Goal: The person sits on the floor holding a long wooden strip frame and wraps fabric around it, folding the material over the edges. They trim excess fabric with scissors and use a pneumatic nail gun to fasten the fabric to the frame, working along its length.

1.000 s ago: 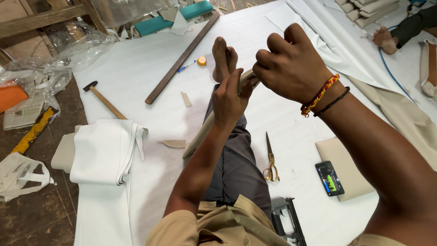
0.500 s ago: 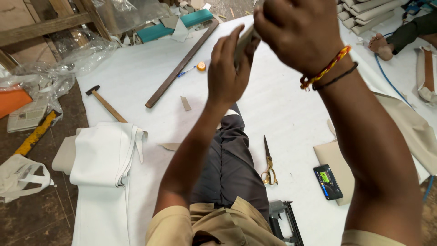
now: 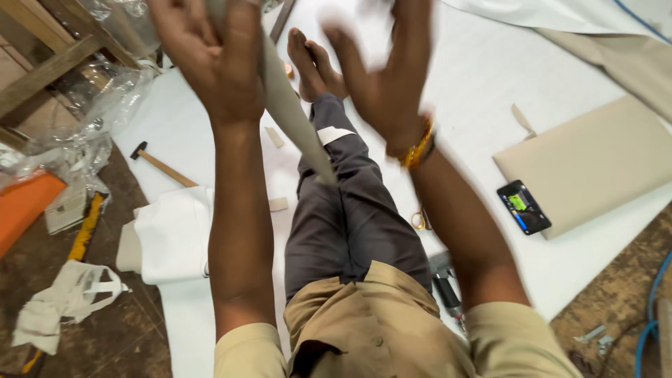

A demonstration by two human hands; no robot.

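I sit on a white sheet (image 3: 476, 84) with my legs in grey trousers (image 3: 350, 210) stretched out ahead. Both arms are raised toward the top of the view. My left hand (image 3: 210, 56) grips a long beige strip of fabric (image 3: 294, 119) that hangs down diagonally over my knees. My right hand (image 3: 385, 77), with a beaded bracelet at the wrist, is blurred by motion beside the strip's upper end; its fingers are spread and I cannot see anything clamped in them.
A hammer (image 3: 161, 164) and folded white cloth (image 3: 175, 238) lie to the left. A beige padded panel (image 3: 595, 161) with a phone (image 3: 523, 206) at its corner lies to the right. Scissors (image 3: 420, 220) and a staple gun (image 3: 444, 287) are by my right hip.
Both hands have risen from over my knees to the top of the view, lifting the beige strip. The camera view has tilted and drawn closer.
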